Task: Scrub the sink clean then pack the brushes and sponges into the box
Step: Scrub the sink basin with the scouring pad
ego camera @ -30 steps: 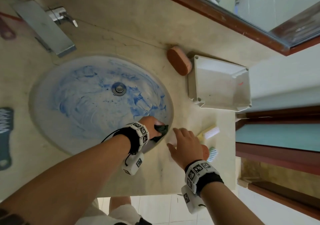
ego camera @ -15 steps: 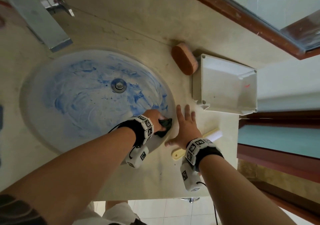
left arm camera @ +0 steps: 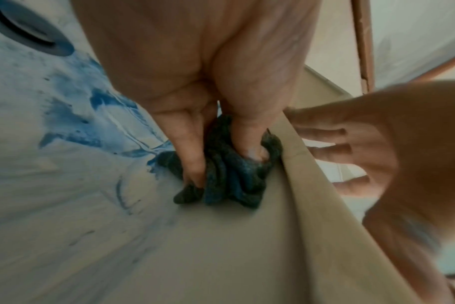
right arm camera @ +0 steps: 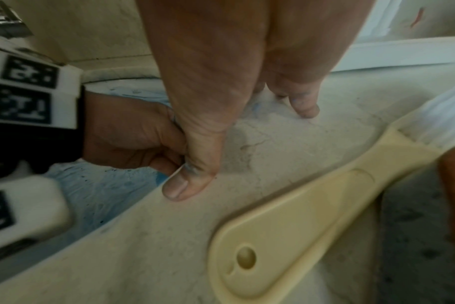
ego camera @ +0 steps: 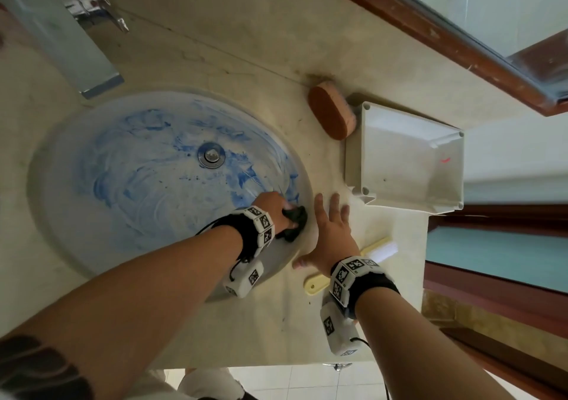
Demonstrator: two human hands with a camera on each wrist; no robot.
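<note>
Left hand [ego camera: 275, 207] is clamping a dark pad [left arm camera: 229, 176] against the sink [ego camera: 61, 215] wall; right hand [ego camera: 330, 233] is lying flat, fingers apart, on the tabletop [ego camera: 246, 332]. Blue cleaner could be smearing over the rim.

Left hand scrubbing the inner wall of the basin with a dark cloth.

The left hand [left arm camera: 203, 67] grips a crumpled dark blue-grey scouring cloth [left arm camera: 229, 174], fingers [left arm camera: 190, 148] pressing it to the pale, blue-smeared ceramic sink [left arm camera: 65, 164] just under the beige stone bench [left arm camera: 325, 205] edge. The round metal drain [left arm camera: 26, 30] sits upper left. The right hand [left arm camera: 382, 148] lies flat on the bench at right, blurred.
</note>
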